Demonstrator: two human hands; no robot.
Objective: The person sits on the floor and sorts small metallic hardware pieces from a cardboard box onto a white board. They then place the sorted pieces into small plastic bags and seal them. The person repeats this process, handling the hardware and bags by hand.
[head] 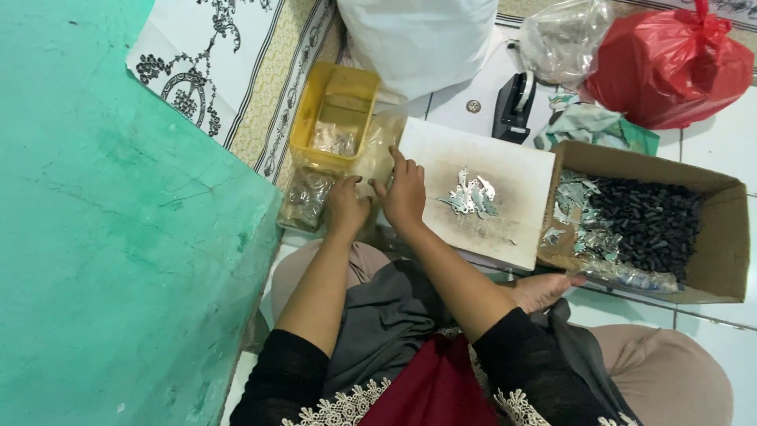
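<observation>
My left hand [347, 207] and my right hand [404, 192] are close together at the left edge of a stained white board [512, 170]. Both pinch a clear plastic bag [377, 150] that leans against a yellow plastic tub [335, 99]. Another clear bag of small metal parts [306, 197] lies just left of my left hand. A small heap of silvery metal pieces [471, 195] rests on the middle of the board, to the right of my right hand.
A cardboard box [729, 237] at the right holds several small black parts and silvery pieces. Behind are a black tape dispenser [515, 106], a red plastic bag [670, 67], a clear bag [561, 35] and a white sack [418, 39]. A green wall [102, 237] stands at the left.
</observation>
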